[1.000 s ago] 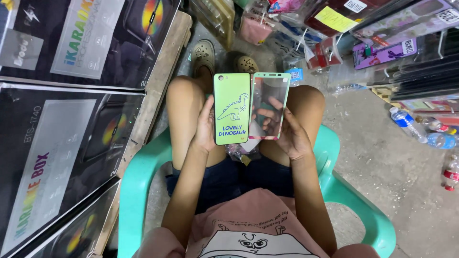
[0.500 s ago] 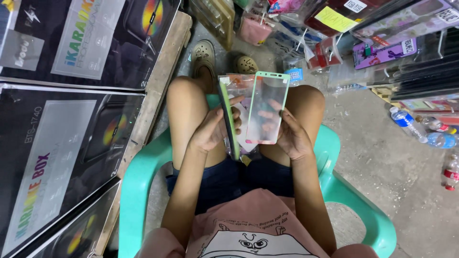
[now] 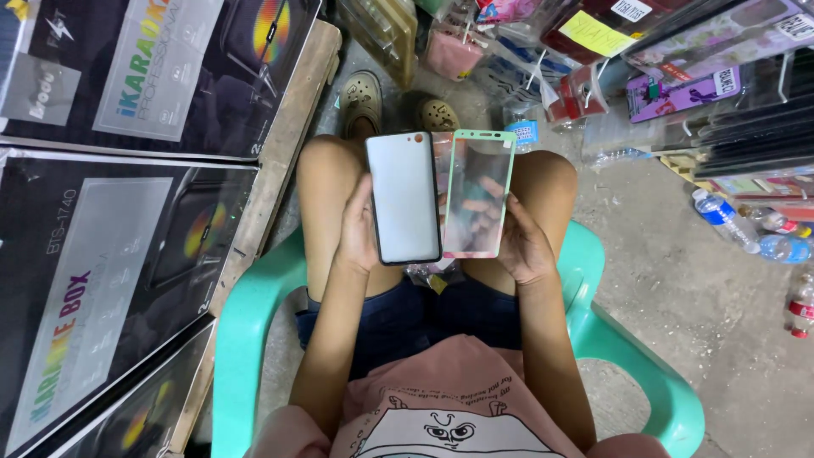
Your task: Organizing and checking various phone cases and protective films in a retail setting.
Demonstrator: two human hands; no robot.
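I see both forearms reaching forward over the bare knees, elbows tucked at the sides of the turquoise plastic chair. My left hand has its grip closed around a phone case, pale inner side up, fingers wrapped behind it and thumb on its near edge. My right hand is closed on a clear screen protector with a green-to-pink rim, fingers showing through it. The two pieces stand upright, side by side, edges touching. Just beyond them sit two sandals on the floor.
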